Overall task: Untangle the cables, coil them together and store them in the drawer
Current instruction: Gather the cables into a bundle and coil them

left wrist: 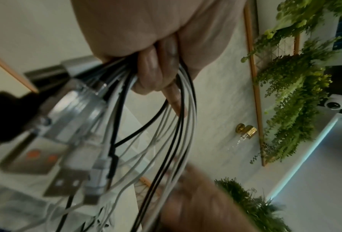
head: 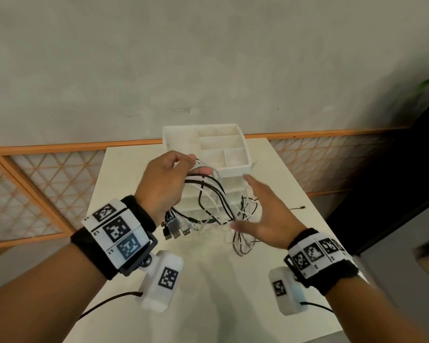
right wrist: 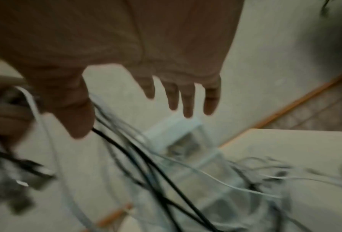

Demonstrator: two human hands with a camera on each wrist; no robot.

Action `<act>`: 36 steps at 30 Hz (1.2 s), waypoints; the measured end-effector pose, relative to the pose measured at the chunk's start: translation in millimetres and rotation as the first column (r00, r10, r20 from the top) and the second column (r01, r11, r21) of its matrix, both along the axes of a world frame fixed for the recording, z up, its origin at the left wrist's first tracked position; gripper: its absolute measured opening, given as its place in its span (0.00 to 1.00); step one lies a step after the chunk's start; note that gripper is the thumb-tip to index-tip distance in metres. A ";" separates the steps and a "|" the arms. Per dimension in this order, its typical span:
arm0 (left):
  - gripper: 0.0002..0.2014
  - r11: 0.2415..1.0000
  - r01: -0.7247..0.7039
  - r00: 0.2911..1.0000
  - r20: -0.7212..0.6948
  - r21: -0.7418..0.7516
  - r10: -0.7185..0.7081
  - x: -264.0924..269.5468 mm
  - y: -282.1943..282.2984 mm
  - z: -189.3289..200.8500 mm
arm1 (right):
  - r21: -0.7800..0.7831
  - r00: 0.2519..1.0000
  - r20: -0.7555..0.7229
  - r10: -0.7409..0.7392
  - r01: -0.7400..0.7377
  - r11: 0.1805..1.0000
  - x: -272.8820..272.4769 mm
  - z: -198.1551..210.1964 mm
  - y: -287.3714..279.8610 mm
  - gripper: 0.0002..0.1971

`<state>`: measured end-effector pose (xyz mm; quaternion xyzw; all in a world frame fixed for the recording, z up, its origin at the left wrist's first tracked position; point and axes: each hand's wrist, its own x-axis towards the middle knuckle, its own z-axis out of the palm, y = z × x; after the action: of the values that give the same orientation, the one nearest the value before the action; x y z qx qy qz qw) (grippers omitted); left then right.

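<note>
Left hand (head: 162,180) grips the looped black and white thin cables (head: 209,194); loops hang rightward toward the nearer, spread, empty right hand (head: 265,214).

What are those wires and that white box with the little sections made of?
The cables look like bendy plastic-coated wire, black and white, since they droop in loops. Their USB plugs look like shiny metal. The organizer box seems to be hard white plastic, smooth with thin walls; its drawer fronts look see-through, probably clear plastic.
</note>
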<state>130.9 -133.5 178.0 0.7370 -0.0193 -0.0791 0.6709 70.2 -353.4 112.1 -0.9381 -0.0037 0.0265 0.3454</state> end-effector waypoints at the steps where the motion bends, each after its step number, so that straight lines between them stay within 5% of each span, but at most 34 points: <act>1: 0.12 1.000 0.026 1.000 -0.006 0.009 -0.026 -4.1 -4.0 1.8 | 0.120 0.990 0.142 -0.006 -0.011 0.993 2.0 9.0 15.3 0.54; 5: 0.09 0.988 0.140 0.989 0.047 0.071 -0.143 -18.4 -12.7 5.2 | 0.228 0.925 0.380 -0.020 -0.073 0.971 13.7 27.5 62.8 0.40; 8: 0.09 0.981 0.119 0.981 0.133 0.154 -0.140 -18.2 -3.7 2.0 | 0.361 0.913 0.407 -0.035 -0.126 0.924 14.6 26.3 62.7 0.26; 11: 0.10 0.970 0.063 0.981 0.165 0.233 -0.103 -13.7 5.2 -3.5 | 0.471 0.951 0.306 0.049 -0.196 0.860 6.9 28.3 59.2 0.35; 14: 0.10 0.958 0.059 0.984 0.143 0.280 -0.102 -13.6 4.1 -6.2 | 0.225 0.941 0.265 0.210 -0.272 0.936 2.5 20.7 71.9 0.47; 16: 0.12 0.954 0.085 0.992 0.070 0.288 -0.110 -14.0 1.8 -7.7 | 0.115 0.917 0.385 0.099 -0.154 0.981 9.5 10.4 74.6 0.39; 19: 0.15 0.967 0.117 0.993 -0.013 0.228 -0.117 -15.6 -0.3 -8.2 | 0.223 0.838 0.530 -0.132 0.013 0.975 22.9 -3.2 61.6 0.18; 22: 0.13 0.979 0.177 0.984 -0.027 0.099 -0.175 -16.6 1.6 -1.3 | 0.185 0.894 0.411 -0.177 0.108 0.977 26.6 -17.5 47.6 0.08; 26: 0.12 0.988 0.144 0.990 -0.007 0.059 -0.144 -16.9 13.3 0.0 | 0.162 0.911 0.152 -0.384 0.360 0.919 31.0 -31.3 5.4 0.06; 31: 0.19 0.910 0.243 0.963 0.034 0.336 -0.269 -20.6 21.1 -35.3 | 0.401 0.776 0.293 -0.559 0.431 0.808 31.9 11.4 -19.0 0.08; 36: 0.19 0.912 0.299 0.952 -0.029 0.281 -0.304 -16.7 22.3 -62.6 | 0.374 0.744 0.281 -0.606 0.497 0.783 37.8 20.7 -17.7 0.11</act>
<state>114.1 -111.2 115.5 0.8137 -0.1263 -0.1780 0.5387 108.0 -371.1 132.7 -0.8247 0.2048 -0.2640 0.4564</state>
